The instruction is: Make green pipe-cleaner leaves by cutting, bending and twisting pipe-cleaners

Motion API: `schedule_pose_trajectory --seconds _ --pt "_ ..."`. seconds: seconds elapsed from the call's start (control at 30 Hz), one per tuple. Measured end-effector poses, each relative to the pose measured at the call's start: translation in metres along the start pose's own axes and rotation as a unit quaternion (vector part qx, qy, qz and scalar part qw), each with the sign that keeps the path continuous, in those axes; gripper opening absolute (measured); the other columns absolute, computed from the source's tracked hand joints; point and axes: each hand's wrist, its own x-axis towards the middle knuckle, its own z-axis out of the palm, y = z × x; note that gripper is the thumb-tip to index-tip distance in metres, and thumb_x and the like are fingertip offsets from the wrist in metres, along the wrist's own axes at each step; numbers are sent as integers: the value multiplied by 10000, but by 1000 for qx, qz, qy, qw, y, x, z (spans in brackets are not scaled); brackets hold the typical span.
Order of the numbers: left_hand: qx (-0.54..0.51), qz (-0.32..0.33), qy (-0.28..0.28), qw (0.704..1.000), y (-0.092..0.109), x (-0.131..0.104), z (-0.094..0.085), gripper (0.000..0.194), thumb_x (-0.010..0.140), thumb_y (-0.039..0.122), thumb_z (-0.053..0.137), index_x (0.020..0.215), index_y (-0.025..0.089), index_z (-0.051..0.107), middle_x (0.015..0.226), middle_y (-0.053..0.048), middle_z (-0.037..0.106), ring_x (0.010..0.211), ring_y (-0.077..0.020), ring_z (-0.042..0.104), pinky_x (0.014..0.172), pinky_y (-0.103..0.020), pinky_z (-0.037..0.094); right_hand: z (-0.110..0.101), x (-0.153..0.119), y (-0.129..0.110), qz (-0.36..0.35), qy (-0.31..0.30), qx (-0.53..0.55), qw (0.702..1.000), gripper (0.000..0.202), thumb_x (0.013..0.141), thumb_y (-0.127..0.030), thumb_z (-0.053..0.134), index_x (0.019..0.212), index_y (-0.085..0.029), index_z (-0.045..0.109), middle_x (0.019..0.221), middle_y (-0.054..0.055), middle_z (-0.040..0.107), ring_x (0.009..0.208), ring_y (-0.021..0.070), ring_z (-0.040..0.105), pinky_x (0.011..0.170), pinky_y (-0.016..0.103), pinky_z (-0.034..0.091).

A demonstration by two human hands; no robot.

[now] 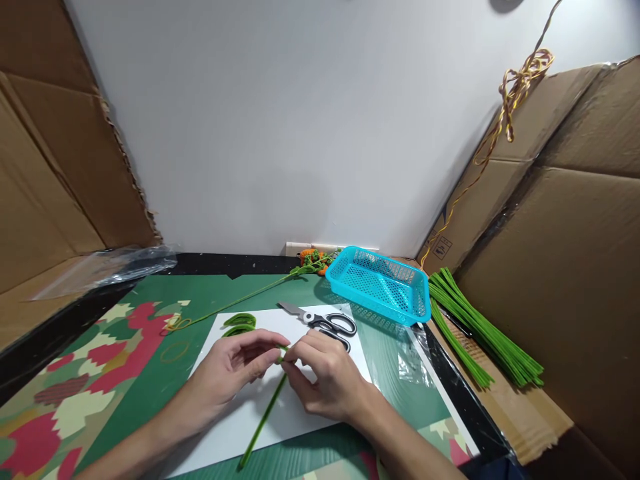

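Both hands meet over a white sheet of paper (240,427), pinching a green pipe cleaner (263,421) whose long end hangs down toward the sheet's near edge. My left hand (233,367) has thumb and fingertips closed on it from the left. From the right, my right hand (323,370) pinches it close to the left fingertips. The exact spot between the fingers is partly hidden. Bent green pipe cleaner pieces (241,321) lie on the paper just beyond my left hand. Scissors (323,321) with black and grey handles rest beyond my right hand.
A blue perforated basket (379,308) stands at the back right. Many green pipe cleaners (493,333) lie in a bundle on cardboard at the right. Behind the paper is a long green stem (250,293) with orange flowers (314,256). Cardboard walls (555,253) flank the table.
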Motion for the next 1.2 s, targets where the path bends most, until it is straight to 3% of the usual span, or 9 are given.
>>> schedule_pose_trajectory --seconds 0.1,0.3,0.47,0.57,0.83,1.03,1.2 --pt "10 3 19 1000 -2 2 -1 316 893 503 770 1002 210 817 764 -25 700 653 -150 558 579 -236 449 1 0 1 -4 15 11 1000 160 1067 -217 495 984 -199 631 867 61 702 781 183 645 693 272 489" --pt "30 15 14 999 1 3 -1 367 876 530 762 779 180 816 630 -7 616 583 -122 483 528 -216 387 3 -2 1 -34 38 6 999 227 1100 -298 517 1012 -170 682 794 50 712 701 170 651 642 265 472" --pt "6 -10 -3 1000 -3 2 -1 352 880 529 762 893 185 831 730 -35 688 608 -127 505 527 -210 400 2 -4 0 -42 37 15 998 181 1080 -270 533 1028 -166 672 779 38 705 673 160 647 627 265 444" --pt "-19 -30 -2 999 -6 3 0 364 870 538 771 933 184 821 710 -23 655 600 -124 496 514 -204 393 1 -4 -1 -46 46 13 998 173 1077 -232 513 1031 -167 666 752 25 695 635 151 628 599 265 422" --pt "-26 -20 7 999 -7 6 1 392 872 560 759 878 171 805 681 -7 610 558 -97 428 484 -192 341 2 -2 -1 -46 39 -37 997 256 1115 -313 481 1005 -171 663 762 32 697 648 157 634 587 265 404" --pt "-20 -32 3 999 -5 6 2 420 857 582 755 784 168 766 615 7 583 518 -97 424 467 -203 325 5 -3 -1 -42 53 -28 997 271 1114 -267 456 923 -179 627 704 16 657 600 144 597 580 256 381" --pt "-24 -52 -25 998 -7 7 1 471 843 630 739 788 163 727 628 2 604 495 -95 436 462 -209 310 5 -6 -1 -48 11 -52 997 266 1107 -224 435 926 -175 623 740 34 667 645 158 609 592 259 389"
